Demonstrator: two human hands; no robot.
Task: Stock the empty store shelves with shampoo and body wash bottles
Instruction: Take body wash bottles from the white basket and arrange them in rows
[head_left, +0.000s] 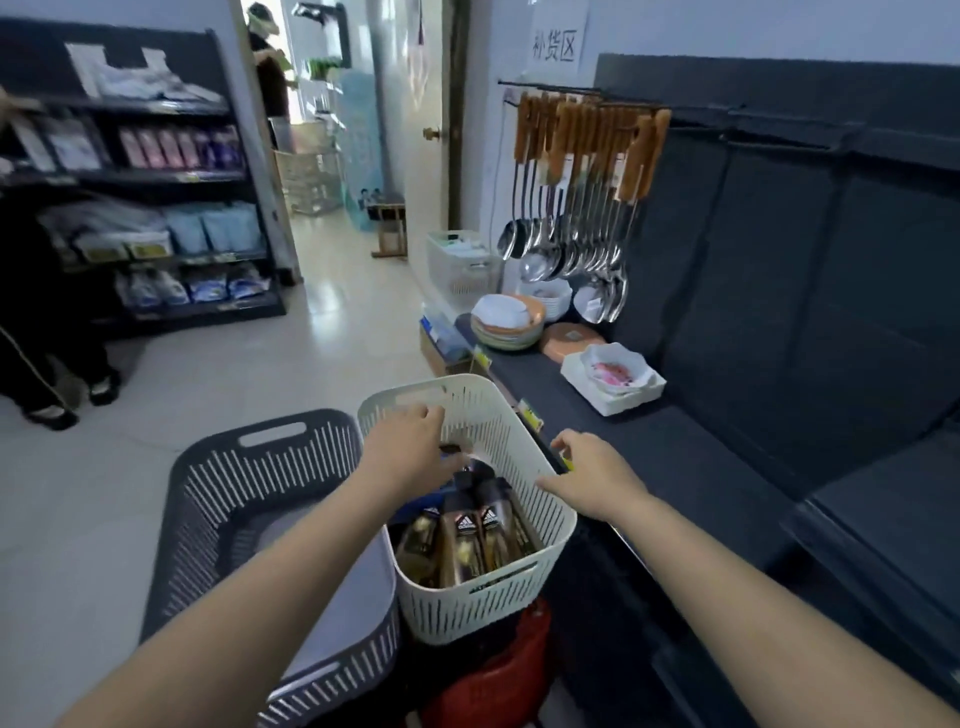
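Note:
A white slotted basket sits in front of me and holds several dark amber bottles with black caps. My left hand reaches down into the basket, its fingers curled around the black cap of one bottle. My right hand hovers over the basket's right rim, fingers spread, holding nothing. The dark shelf to the right is bare along its near part.
A dark grey basket stands left of the white one, and a red basket lies beneath it. Plates, a white dish tray and hanging ladles occupy the shelf's far end. A person's legs stand at left by stocked shelves.

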